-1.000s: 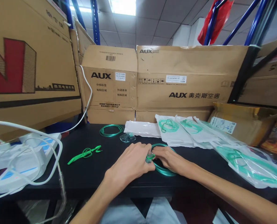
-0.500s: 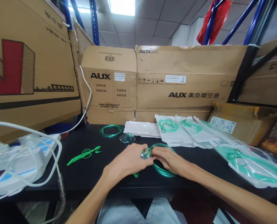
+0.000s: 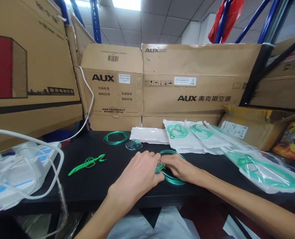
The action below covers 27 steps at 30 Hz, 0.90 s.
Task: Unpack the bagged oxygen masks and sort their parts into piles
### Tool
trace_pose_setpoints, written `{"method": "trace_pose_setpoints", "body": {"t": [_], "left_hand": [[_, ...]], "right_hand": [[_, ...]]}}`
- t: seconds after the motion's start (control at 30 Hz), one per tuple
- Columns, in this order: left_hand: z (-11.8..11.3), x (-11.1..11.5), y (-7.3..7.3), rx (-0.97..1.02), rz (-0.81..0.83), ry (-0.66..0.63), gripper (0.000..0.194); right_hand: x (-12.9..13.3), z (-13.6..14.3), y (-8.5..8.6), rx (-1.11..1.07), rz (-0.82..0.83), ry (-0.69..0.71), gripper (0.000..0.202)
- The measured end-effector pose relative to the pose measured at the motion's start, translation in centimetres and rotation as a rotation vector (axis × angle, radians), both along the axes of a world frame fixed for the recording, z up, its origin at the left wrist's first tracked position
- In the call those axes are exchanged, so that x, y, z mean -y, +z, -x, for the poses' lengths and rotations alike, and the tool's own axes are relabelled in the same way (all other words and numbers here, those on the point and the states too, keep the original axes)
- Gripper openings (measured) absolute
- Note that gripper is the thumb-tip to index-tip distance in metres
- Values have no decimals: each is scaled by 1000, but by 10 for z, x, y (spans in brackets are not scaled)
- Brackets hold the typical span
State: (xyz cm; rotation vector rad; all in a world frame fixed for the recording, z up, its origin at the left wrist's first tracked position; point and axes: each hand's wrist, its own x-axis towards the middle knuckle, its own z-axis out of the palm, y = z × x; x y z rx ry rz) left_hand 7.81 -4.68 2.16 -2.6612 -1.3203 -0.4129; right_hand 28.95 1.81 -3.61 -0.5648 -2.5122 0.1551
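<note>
My left hand (image 3: 140, 169) is closed, its fingers curled over a small clear plastic piece with a green band (image 3: 159, 167). Most of that piece is hidden behind the fingers. My right hand (image 3: 178, 167) meets it from the other side, thumb and fingers pinched at its green edge. Under and around my right hand lies a coil of green tubing (image 3: 173, 182) on the black table. Just beyond my left hand rests a clear plastic mask (image 3: 134, 144). A second green tubing coil (image 3: 116, 142) is farther left, and a bright green strap bundle (image 3: 86, 164) lies nearer.
White pouches (image 3: 178, 136) with green tubing line the back right, with another bagged tubing set (image 3: 266, 172) at right. A white packet (image 3: 148, 135) lies behind the mask. A power strip (image 3: 20, 179) with cables stands at left. Cardboard boxes (image 3: 182, 96) wall the back.
My left hand has turned further over the clear piece, hiding more of it, and its green band is tilted. The green strap end below my left hand is out of sight. The view has shifted slightly.
</note>
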Motion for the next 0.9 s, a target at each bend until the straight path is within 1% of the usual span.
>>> {"method": "trace_pose_setpoints", "body": {"t": [0.1, 0.17, 0.23, 0.3, 0.33, 0.4, 0.53, 0.6, 0.67, 0.77, 0.83, 0.9], "left_hand": [[3, 8, 3, -4, -7, -7, 7], [9, 17, 10, 23, 1, -14, 5], [16, 25, 20, 82, -1, -1, 8], [22, 26, 26, 157, -12, 32, 11], [23, 24, 27, 183, -8, 50, 13], [24, 12, 24, 203, 30, 73, 17], [24, -17, 8, 220, 147, 75, 19], [26, -25, 3, 235, 194, 67, 20], [28, -29, 0, 239, 223, 56, 22], [31, -31, -1, 239, 194, 45, 27], [31, -32, 0, 250, 136, 43, 29], [30, -32, 0, 276, 69, 41, 29]], "right_hand": [[-2, -2, 1, -6, 10, -26, 27], [-5, -5, 1, -23, 18, -61, 27], [-7, -7, 2, -29, 23, -91, 25], [-8, -8, 2, -20, 24, -108, 23], [-7, -7, 2, -16, 24, -118, 22], [-5, -6, 3, -10, 22, -140, 21], [2, -3, 5, -6, 13, -174, 20], [5, -2, 7, -12, 12, -184, 17], [7, -2, 10, -18, 10, -189, 16], [8, -2, 15, -10, 9, -177, 16], [8, -3, 20, 1, 11, -169, 18], [9, -5, 27, 5, 0, -202, 23]]}}
